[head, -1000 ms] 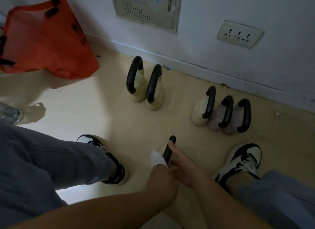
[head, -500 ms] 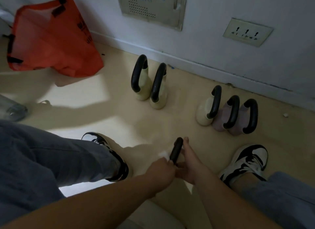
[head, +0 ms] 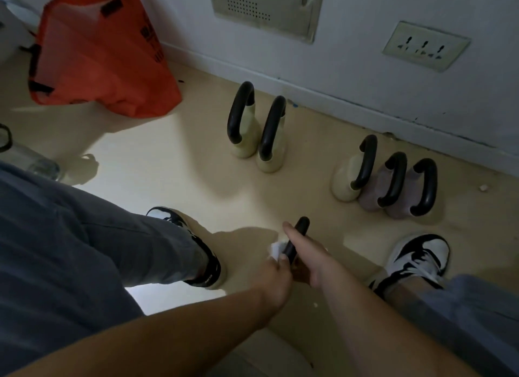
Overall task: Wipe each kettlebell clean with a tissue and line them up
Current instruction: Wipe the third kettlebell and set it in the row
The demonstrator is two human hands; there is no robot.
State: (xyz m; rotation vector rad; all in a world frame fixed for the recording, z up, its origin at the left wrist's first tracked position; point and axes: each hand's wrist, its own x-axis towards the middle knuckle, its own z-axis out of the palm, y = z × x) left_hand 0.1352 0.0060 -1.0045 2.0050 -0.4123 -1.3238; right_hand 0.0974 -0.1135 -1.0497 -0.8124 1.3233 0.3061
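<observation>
Pinching crumpled white tissue [head: 275,249]: left hand [head: 273,282]; right hand [head: 310,260] wraps smooth black kettlebell handle [head: 300,227]

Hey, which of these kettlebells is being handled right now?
The kettlebell nearest the camera: the right hand grips its black handle and the left hand holds a tissue against it. The other five stand untouched by the wall.
</observation>
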